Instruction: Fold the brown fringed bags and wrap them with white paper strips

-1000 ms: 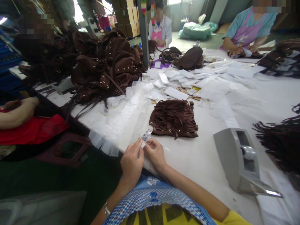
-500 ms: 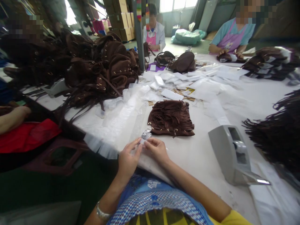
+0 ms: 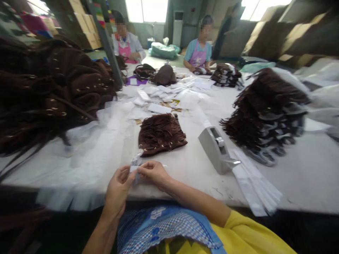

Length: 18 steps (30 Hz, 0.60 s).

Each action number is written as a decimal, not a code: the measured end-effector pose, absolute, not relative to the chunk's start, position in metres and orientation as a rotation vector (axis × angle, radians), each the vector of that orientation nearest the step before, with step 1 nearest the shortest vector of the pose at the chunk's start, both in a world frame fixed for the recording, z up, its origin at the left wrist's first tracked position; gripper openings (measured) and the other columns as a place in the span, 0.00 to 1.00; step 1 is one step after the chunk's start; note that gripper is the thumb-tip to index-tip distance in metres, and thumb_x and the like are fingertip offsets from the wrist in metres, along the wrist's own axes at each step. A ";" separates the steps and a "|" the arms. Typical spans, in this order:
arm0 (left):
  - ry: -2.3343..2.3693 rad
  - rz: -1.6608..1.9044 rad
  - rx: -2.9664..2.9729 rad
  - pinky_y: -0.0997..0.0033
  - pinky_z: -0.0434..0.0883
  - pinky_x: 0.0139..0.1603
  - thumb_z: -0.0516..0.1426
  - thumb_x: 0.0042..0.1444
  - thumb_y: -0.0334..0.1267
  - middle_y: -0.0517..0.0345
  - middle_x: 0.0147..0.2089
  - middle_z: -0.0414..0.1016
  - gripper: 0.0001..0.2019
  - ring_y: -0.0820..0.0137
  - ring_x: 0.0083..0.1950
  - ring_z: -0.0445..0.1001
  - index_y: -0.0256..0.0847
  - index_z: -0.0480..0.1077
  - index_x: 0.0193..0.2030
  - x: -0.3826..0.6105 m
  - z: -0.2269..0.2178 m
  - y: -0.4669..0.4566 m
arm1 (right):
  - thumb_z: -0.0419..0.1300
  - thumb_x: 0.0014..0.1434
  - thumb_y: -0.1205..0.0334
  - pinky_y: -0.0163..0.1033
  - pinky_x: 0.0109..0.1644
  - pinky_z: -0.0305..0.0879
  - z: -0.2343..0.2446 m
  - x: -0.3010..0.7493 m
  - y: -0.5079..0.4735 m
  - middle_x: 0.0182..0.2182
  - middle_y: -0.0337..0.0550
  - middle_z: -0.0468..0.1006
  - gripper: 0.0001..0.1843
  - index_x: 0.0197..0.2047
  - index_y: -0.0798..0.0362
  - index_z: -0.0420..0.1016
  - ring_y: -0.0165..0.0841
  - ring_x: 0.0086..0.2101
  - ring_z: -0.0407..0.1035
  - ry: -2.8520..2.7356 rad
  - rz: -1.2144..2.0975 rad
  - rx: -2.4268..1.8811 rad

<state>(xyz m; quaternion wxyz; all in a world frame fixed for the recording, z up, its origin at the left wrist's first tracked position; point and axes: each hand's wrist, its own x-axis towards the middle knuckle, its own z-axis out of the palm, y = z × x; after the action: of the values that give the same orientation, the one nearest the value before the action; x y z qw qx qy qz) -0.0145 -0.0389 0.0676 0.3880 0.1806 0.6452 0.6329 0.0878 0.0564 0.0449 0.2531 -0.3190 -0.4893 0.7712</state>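
Observation:
Just over the table's near edge, my left hand (image 3: 119, 185) and my right hand (image 3: 154, 173) meet, both closed. Between their fingertips is a small white piece (image 3: 133, 169), paper or tape by its look. It is pressed against a crumpled, clear-to-grey wrapped bundle (image 3: 136, 159), whose contents I cannot make out. The bundle reaches the near left corner of a dark brown fringed bag (image 3: 162, 134). That bag lies flat, with gold eyelets along its near edge. Right of the bag stands a grey tape dispenser (image 3: 215, 150).
Brown bags (image 3: 60, 81) are heaped at left beside a metal post (image 3: 107, 42). Thin white sheets (image 3: 87, 148) overhang the near edge. Fringed bags (image 3: 267, 109) are stacked at right, near white strips (image 3: 254, 183). Two people (image 3: 198, 53) work across the table (image 3: 196, 180).
My view has swung to the right, so the stacked fringed bags and white strips show more fully. Both hands keep their hold on the white piece and the wrapped bundle. The bag stays put.

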 end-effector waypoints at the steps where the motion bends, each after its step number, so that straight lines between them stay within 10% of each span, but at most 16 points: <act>1: 1.658 1.605 0.423 0.72 0.72 0.44 0.70 0.40 0.47 0.57 0.40 0.79 0.27 0.66 0.43 0.78 0.41 0.69 0.46 -0.016 0.064 -0.038 | 0.71 0.45 0.43 0.33 0.29 0.63 0.046 0.092 0.057 0.21 0.37 0.74 0.23 0.28 0.57 0.77 0.27 0.23 0.66 -1.432 2.047 -0.876; 6: 1.745 1.582 0.310 0.64 0.69 0.55 0.71 0.33 0.45 0.59 0.43 0.77 0.27 0.62 0.51 0.75 0.43 0.72 0.43 -0.025 0.046 -0.032 | 0.62 0.61 0.52 0.37 0.43 0.68 0.074 0.171 0.081 0.34 0.42 0.80 0.12 0.40 0.51 0.79 0.33 0.34 0.73 -2.012 1.052 -0.926; 11: 1.706 1.563 0.275 0.55 0.55 0.69 0.72 0.28 0.41 0.61 0.45 0.77 0.28 0.57 0.63 0.67 0.45 0.72 0.41 -0.029 0.043 -0.030 | 0.59 0.62 0.53 0.50 0.66 0.52 0.101 0.314 0.123 0.55 0.52 0.73 0.19 0.52 0.52 0.76 0.43 0.58 0.63 -1.828 0.178 -1.318; 18: 1.689 1.555 0.224 0.56 0.56 0.69 0.72 0.21 0.38 0.65 0.40 0.77 0.32 0.54 0.63 0.66 0.47 0.73 0.41 -0.032 0.033 -0.029 | 0.65 0.49 0.40 0.51 0.65 0.51 0.091 0.395 0.149 0.55 0.50 0.75 0.21 0.30 0.51 0.83 0.47 0.57 0.65 -1.434 0.948 -1.576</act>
<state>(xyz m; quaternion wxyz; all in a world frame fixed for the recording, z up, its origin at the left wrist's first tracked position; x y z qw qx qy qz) -0.0316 -0.0293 0.0332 0.4055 0.0887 0.6694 0.6161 0.3945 0.1488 0.0906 0.3938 -0.6211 -0.5652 0.3738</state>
